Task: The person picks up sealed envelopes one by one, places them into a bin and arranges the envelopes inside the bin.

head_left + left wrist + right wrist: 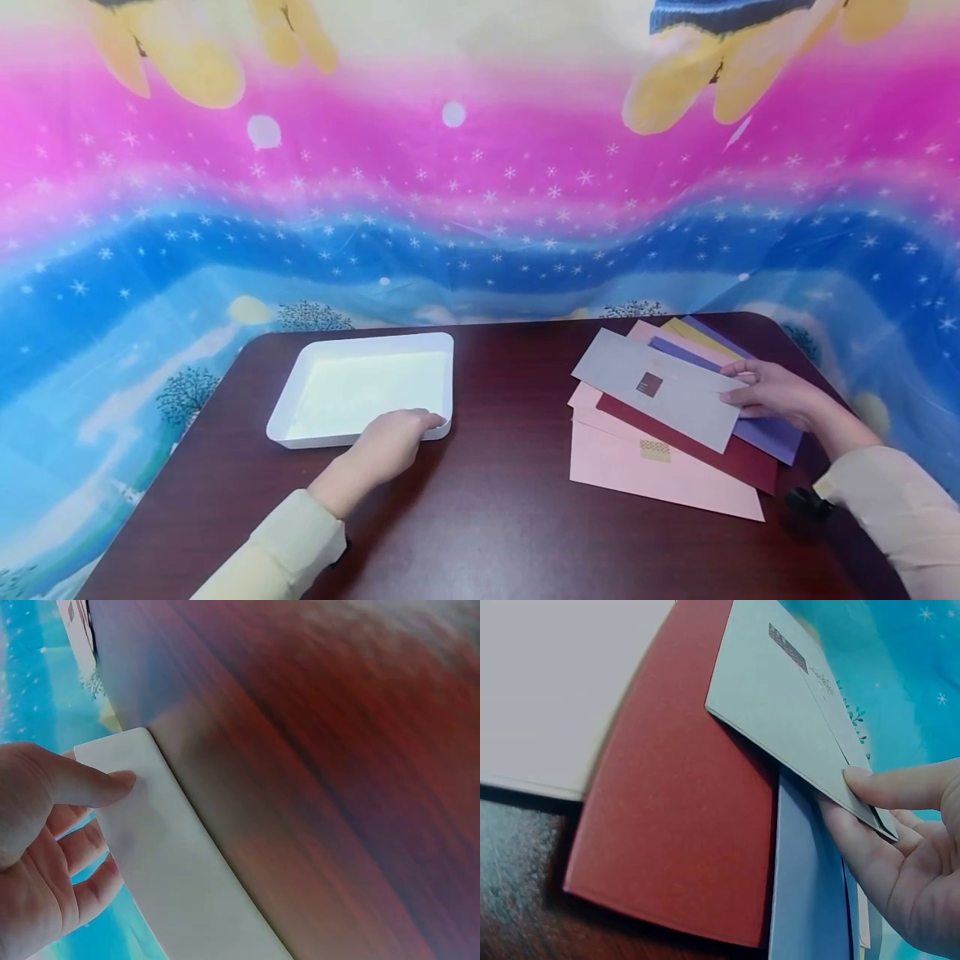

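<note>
A grey envelope (686,404) bears a dark-red rectangle (649,383), a pink envelope (633,467) a gold patterned patch (656,451); maroon envelope (753,467), purple envelope (772,435), white tray (367,392), reddish-brown desk (510,483), pink-and-blue snowflake-patterned backdrop (480,200).

The left grip (390,446) holds a white tray (360,393) while the right grip (772,392) pinches a grey envelope (667,396).

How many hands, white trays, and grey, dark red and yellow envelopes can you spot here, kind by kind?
Left hand and right hand: 2
White tray: 1
Grey envelope: 1
Dark red envelope: 1
Yellow envelope, mostly covered: 1
Total: 6
</note>
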The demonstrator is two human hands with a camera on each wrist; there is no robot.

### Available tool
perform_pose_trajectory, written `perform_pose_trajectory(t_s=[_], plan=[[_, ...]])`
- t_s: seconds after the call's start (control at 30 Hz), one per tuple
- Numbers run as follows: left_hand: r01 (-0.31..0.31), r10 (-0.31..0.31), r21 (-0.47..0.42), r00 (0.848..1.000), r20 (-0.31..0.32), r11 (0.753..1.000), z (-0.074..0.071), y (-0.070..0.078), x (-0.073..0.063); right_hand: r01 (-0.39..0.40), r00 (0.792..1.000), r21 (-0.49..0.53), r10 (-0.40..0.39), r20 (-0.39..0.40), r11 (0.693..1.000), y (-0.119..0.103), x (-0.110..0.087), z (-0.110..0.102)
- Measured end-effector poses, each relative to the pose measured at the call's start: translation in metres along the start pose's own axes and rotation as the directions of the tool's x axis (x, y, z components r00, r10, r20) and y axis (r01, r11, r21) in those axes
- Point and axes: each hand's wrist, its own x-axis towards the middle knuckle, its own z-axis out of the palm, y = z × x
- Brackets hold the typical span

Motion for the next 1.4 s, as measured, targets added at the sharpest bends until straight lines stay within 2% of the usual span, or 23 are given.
perform_pose_trajectory(t_s=[0.23,0.4,0.5,0.67,0.97,1.07,1.4], plan=[[-0.063,0.063,0.016,0.998,-0.002,0.998,0.002,0.007,0.007,0.008,1.0,0.034,-0.007,-0.012,0.999,0.004,0.0,0.001],[-0.103,0.103,0.036,0.995,0.006,0.994,0.003,0.015,0.015,0.004,1.0,0.168,-0.002,-0.011,0.986,0.008,0.002,-0.001],[-0.116,0.116,0.041,0.993,0.012,0.992,0.004,0.019,0.02,0.002,1.0,0.292,-0.001,-0.001,0.956,0.01,0.004,-0.003],[-0.139,0.138,0.039,0.99,0.019,0.99,0.006,0.027,0.027,0.004,1.0,0.479,-0.017,0.023,0.878,0.012,0.007,-0.004],[-0.178,0.169,0.093,0.981,0.096,0.98,0.006,0.041,0.038,0.003,1.0,0.646,-0.011,0.008,0.763,0.016,0.007,-0.001],[-0.178,0.166,0.106,0.98,0.11,0.978,0.007,0.046,0.042,0.015,1.0,0.664,-0.026,0.008,0.747,0.017,0.007,0.0],[-0.202,0.184,0.124,0.973,0.14,0.971,0.009,0.063,0.052,0.022,1.0,0.672,-0.02,-0.011,0.74,0.019,0.008,0.002]])
